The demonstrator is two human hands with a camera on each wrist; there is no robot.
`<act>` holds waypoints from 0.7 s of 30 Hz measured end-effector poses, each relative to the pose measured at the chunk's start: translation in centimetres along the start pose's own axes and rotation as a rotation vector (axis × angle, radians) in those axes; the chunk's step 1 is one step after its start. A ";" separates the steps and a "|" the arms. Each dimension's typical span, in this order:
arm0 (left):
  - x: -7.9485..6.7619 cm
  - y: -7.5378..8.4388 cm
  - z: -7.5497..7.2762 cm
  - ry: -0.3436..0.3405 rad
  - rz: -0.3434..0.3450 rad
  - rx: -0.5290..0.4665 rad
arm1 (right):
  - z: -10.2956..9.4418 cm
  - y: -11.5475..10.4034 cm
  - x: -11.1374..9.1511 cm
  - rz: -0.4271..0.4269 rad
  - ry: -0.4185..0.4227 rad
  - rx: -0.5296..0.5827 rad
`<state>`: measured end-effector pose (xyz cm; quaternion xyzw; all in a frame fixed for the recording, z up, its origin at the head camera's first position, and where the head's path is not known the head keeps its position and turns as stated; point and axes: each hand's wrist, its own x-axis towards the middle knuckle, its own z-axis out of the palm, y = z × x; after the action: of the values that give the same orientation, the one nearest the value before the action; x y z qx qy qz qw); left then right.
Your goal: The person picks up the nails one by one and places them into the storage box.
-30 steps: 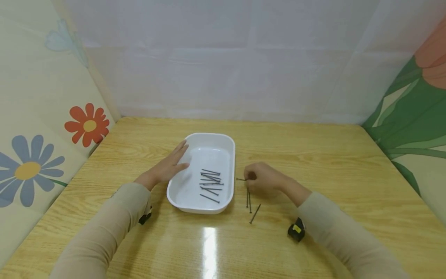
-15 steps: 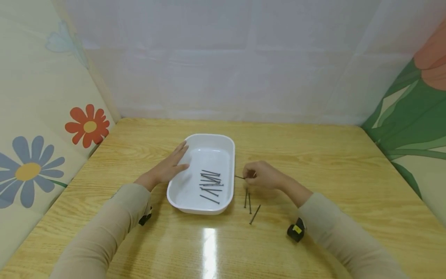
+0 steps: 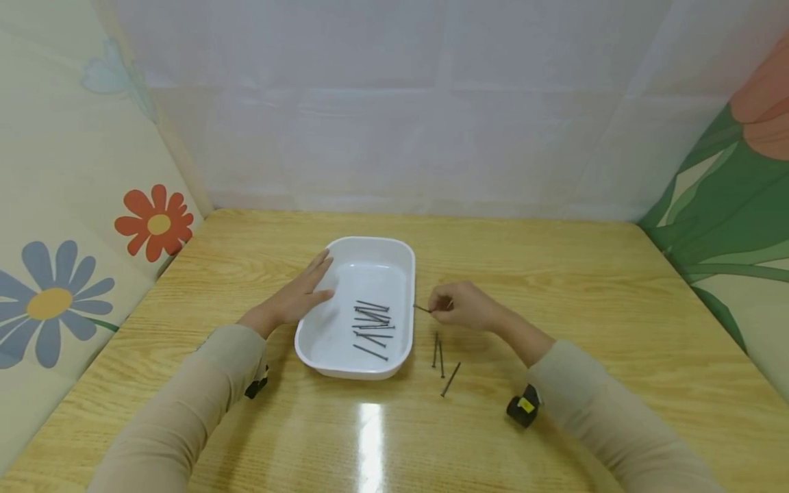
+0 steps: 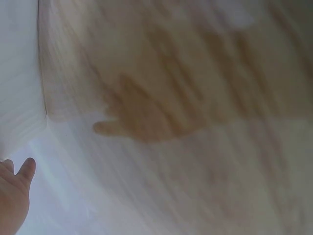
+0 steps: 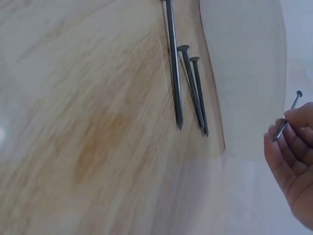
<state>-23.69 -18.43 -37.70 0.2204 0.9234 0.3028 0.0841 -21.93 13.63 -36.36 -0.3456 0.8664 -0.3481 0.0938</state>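
A white tray (image 3: 345,356) stands on the wooden table, with several dark nails (image 3: 372,335) lying in a row on its floor. On the tray's left rim rests my left hand (image 3: 298,294), fingers straight and thumb reaching over the inside. Just right of the tray, my right hand (image 3: 465,306) pinches one nail (image 5: 295,102) between thumb and fingers; its head points toward the tray. Three loose nails (image 5: 173,68) lie on the table below that hand, their heads and points plain in the right wrist view. In the left wrist view only part of the left hand (image 4: 14,196) shows.
The wooden table (image 3: 542,260) reaches back to a white cloth backdrop (image 3: 394,137). Flower-patterned cloths stand at both sides. A black device with a yellow mark (image 3: 522,407) is at the right cuff, another black one (image 3: 256,385) at the left.
My right hand has lifted a nail off the table and shifted it slightly up and left, to the tray's right rim. A nail beneath it has moved slightly. The left hand stays put.
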 end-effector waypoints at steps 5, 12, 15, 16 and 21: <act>0.0 -0.1 0.0 0.005 0.020 0.003 | 0.3 -0.6 0.5 0.006 0.005 0.018; 0.0 0.0 0.0 0.007 0.025 0.006 | 0.8 -1.3 1.7 0.011 0.018 0.097; 0.0 0.0 -0.1 0.003 0.018 0.002 | 1.0 -1.7 2.1 -0.024 0.023 0.107; 0.0 0.0 -0.1 0.001 0.013 -0.001 | 1.0 -1.9 2.3 -0.036 0.025 0.109; -0.1 0.1 -0.2 -0.005 -0.007 -0.012 | 1.2 -2.8 2.8 -0.067 0.031 0.089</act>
<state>-23.62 -18.53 -37.52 0.2173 0.9221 0.3077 0.0888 -22.07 9.70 -35.17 -0.3647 0.8392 -0.3946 0.0838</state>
